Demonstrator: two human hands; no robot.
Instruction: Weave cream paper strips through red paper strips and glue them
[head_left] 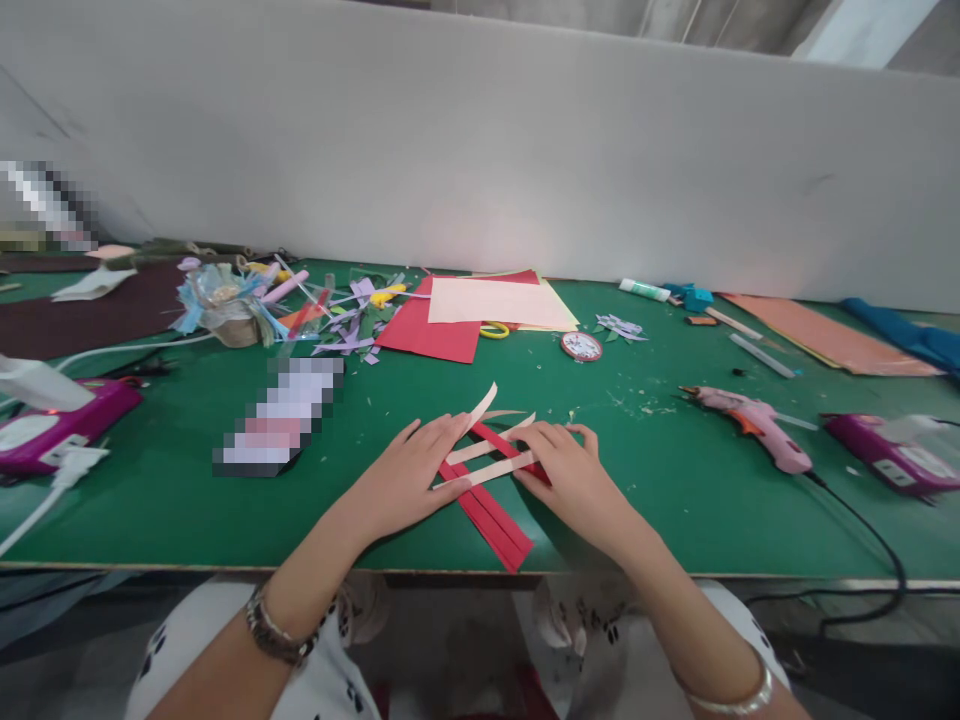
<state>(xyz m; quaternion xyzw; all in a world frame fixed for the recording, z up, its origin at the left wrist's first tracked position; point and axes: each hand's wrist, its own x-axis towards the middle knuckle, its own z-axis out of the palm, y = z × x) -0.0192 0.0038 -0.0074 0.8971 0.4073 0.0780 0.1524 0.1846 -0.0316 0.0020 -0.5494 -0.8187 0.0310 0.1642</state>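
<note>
Several red paper strips (496,527) and cream paper strips (491,470) cross each other over the green table, near its front edge. My left hand (409,470) is closed at the left ends of the cream strips, its thumb on the lowest one. One cream strip curls up beyond its fingertips. On the other side, my right hand (574,475) has its fingers bent over the right ends of the cream strips and a red strip. My fingers partly hide where the strips cross. The lower red strips lie side by side, slanting toward me.
Behind my hands lie red sheets (435,335) and a cream sheet (487,300). A pink hot glue gun (757,420) rests at right, its cord over the table edge. Purple power strips (892,455) flank me. Paper scraps (364,315) and a blurred-out flat object (285,415) lie left.
</note>
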